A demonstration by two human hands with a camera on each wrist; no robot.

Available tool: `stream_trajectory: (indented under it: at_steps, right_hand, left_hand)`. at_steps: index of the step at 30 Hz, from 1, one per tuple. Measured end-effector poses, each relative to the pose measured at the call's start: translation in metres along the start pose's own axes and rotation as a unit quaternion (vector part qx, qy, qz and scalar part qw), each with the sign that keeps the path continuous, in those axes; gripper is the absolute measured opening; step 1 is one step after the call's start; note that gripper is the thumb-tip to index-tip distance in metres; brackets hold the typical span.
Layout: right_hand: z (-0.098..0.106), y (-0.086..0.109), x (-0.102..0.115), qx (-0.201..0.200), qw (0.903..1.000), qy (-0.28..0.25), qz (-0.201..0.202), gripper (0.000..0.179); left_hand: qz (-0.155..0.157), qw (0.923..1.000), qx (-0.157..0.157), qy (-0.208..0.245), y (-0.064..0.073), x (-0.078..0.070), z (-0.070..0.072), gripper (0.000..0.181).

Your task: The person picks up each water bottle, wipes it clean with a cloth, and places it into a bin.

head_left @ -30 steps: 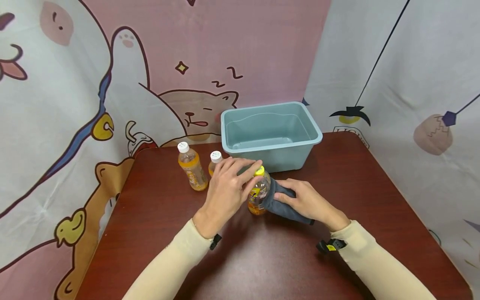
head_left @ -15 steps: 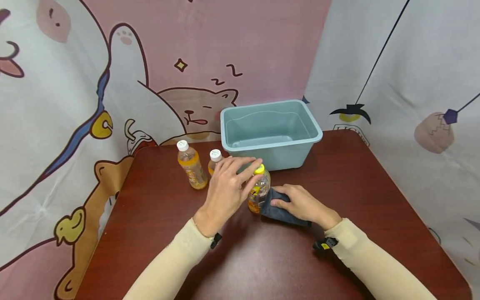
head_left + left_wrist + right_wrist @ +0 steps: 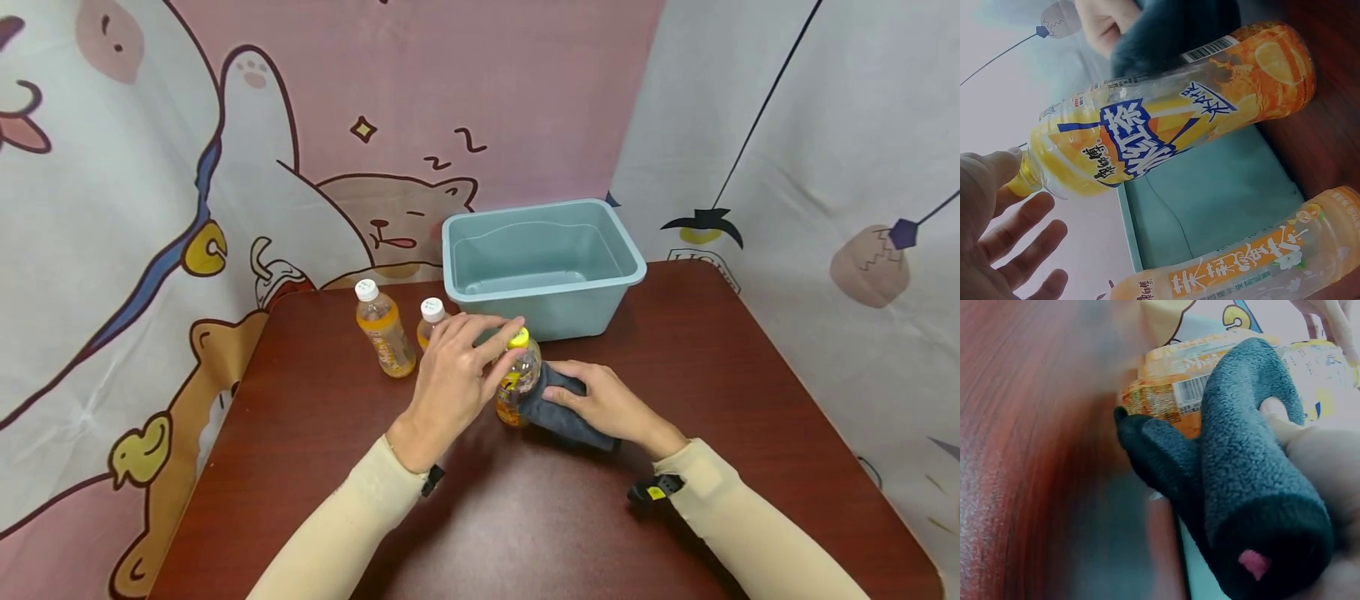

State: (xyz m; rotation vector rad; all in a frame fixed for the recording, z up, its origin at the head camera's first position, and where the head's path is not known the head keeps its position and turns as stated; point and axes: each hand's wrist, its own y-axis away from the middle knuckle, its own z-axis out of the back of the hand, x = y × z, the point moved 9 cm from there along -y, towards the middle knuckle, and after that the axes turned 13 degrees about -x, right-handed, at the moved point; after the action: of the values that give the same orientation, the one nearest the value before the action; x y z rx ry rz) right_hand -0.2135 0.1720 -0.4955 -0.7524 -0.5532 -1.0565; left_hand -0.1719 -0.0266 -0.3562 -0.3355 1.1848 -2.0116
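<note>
1. Left hand (image 3: 452, 368): thumb and finger pinch the cap (image 3: 518, 338) of the bottle (image 3: 1166, 122).
2. Right hand (image 3: 611, 402): fingers grasp the cloth (image 3: 562, 419) against it.
3. The bottle stands on the table (image 3: 300, 433), nearer than the tub (image 3: 558, 318).

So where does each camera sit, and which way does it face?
Head: on the person's head, looking forward and down at the table; left hand, right hand and sleeves show.
Left wrist: on that wrist, facing the yellow-capped bottle; both hands partly show.
Right wrist: on that wrist, facing the dark cloth; both hands partly show.
Both wrist views share the yellow-capped bottle and dark cloth.
</note>
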Motion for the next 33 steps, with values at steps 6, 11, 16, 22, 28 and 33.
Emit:
stream_trajectory:
  at_steps: [6,11,16,22,28,33]
  right_hand:
    - [0.008,-0.001,0.006,-0.019,0.9997,-0.015,0.006,0.048]
    - [0.017,-0.002,0.011,-0.041,0.9988,-0.025,0.014,0.051]
    - [0.025,-0.004,0.018,-0.057,0.9979,-0.025,0.02,0.053]
    - [0.036,-0.008,0.031,-0.072,0.9969,-0.021,0.027,0.053]
    - [0.045,-0.011,0.041,-0.081,0.9958,-0.016,0.04,0.053]
    - [0.052,-0.015,0.053,-0.095,0.9939,-0.019,0.053,0.051]
  left_hand:
    - [-0.002,1.0,-0.004,0.003,0.001,0.001,0.001,0.042]
    - [-0.003,1.0,-0.002,0.003,0.0,0.001,0.001,0.043]
    - [-0.004,1.0,-0.002,0.004,0.0,0.001,0.001,0.043]
    - [-0.004,1.0,-0.002,0.004,0.0,0.001,0.002,0.042]
    - [0.0,1.0,0.0,0.004,0.0,0.001,0.002,0.041]
    - [-0.001,1.0,0.003,0.003,0.0,0.0,0.001,0.04]
